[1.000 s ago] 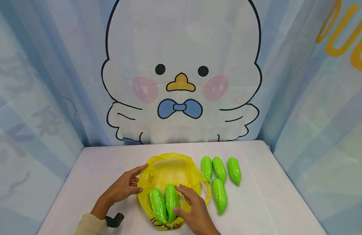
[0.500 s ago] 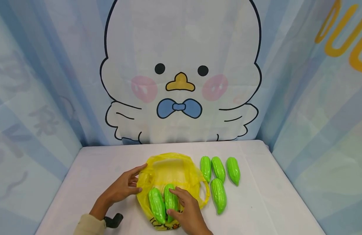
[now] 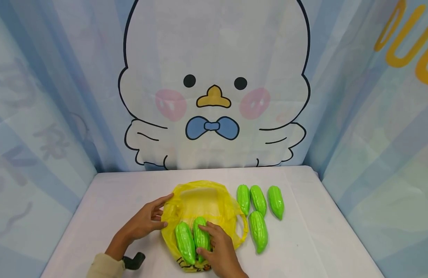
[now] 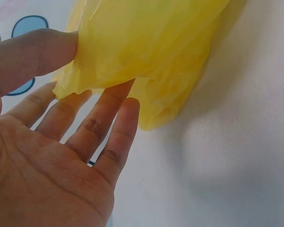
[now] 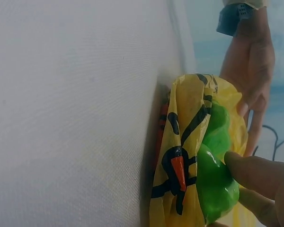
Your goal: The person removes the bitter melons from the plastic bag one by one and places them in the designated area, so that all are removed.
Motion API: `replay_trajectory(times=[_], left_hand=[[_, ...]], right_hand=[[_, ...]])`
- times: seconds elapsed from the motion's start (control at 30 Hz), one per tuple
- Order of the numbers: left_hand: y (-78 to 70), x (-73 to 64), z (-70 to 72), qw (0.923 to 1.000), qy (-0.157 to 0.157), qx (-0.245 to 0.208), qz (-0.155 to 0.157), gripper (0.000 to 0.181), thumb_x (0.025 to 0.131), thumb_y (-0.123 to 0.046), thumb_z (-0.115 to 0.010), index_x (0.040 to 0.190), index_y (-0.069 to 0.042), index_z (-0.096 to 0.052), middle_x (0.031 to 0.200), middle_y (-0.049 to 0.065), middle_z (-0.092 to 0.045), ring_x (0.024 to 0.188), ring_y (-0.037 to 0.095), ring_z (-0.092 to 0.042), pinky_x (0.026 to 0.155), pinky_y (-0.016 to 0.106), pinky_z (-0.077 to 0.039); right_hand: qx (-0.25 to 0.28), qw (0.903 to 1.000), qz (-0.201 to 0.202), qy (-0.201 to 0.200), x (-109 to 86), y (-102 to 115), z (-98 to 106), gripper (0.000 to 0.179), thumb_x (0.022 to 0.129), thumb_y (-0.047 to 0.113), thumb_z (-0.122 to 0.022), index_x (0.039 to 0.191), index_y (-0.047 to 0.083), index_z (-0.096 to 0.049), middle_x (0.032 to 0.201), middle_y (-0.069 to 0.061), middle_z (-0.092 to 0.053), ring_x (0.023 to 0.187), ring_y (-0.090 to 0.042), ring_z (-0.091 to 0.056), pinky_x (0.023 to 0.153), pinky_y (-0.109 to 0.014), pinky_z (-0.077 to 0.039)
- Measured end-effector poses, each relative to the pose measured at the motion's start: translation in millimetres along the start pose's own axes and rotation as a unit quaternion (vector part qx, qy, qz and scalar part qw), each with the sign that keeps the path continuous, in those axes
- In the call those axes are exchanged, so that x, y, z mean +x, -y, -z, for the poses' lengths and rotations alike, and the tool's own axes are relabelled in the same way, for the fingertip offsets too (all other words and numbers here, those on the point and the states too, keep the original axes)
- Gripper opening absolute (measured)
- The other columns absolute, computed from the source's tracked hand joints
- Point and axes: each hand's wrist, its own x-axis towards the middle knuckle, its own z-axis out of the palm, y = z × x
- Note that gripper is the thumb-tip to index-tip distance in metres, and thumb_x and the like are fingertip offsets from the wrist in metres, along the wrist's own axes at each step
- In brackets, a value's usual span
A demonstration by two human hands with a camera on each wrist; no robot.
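Note:
A yellow plastic bag point(image 3: 200, 197) lies on the table with its mouth open. At its left side is my left hand point(image 3: 144, 220), its thumb and nearly straight fingertips touching the bag's edge; the left wrist view shows the palm point(image 4: 52, 179) bare. My right hand point(image 3: 221, 249) holds a shiny, ridged green bitter melon point(image 3: 201, 235) between thumb and fingers, low in the bag's mouth. Beside it in the bag lies another bitter melon point(image 3: 185, 243). In the right wrist view, the thumb and fingers point(image 5: 255, 175) press on the held bitter melon point(image 5: 215, 182), partly hidden by the bag.
Several more bitter melons lie right of the bag, the nearest bitter melon point(image 3: 258, 232) close to the bag's loop handle point(image 3: 244, 227). A white cloth covers the table point(image 3: 315, 231). Printed curtains point(image 3: 214, 150) stand behind it and on both sides.
My right hand has moved left and closed over the right-hand bitter melon in the bag. The left hand has stayed at the bag's side.

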Motion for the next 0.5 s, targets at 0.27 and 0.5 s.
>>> replay_trajectory(times=[0.27, 0.5], left_hand=[[-0.7, -0.6, 0.2, 1.0, 0.002, 0.001, 0.0, 0.091, 0.091, -0.009, -0.08, 0.168, -0.02, -0.034, 0.171, 0.019, -0.037, 0.125, 0.029, -0.064, 0.113, 0.058, -0.053], [-0.1, -0.2, 1.1, 1.0, 0.003, 0.004, 0.0, 0.091, 0.091, -0.01, -0.08, 0.168, -0.021, -0.034, 0.171, 0.019, -0.037, 0.124, 0.028, -0.064, 0.113, 0.058, -0.053]], right_hand=[[0.003, 1.0, 0.003, -0.003, -1.7, -1.3, 0.1, 0.061, 0.089, 0.011, -0.085, 0.146, 0.022, -0.065, 0.162, -0.024, -0.045, 0.144, -0.053, -0.049, 0.098, -0.052, -0.062], [0.006, 0.9999, 0.006, -0.015, -3.4, 2.2, 2.9, 0.063, 0.089, 0.011, -0.085, 0.147, 0.026, -0.064, 0.164, -0.022, -0.044, 0.146, -0.052, -0.047, 0.099, -0.051, -0.061]])
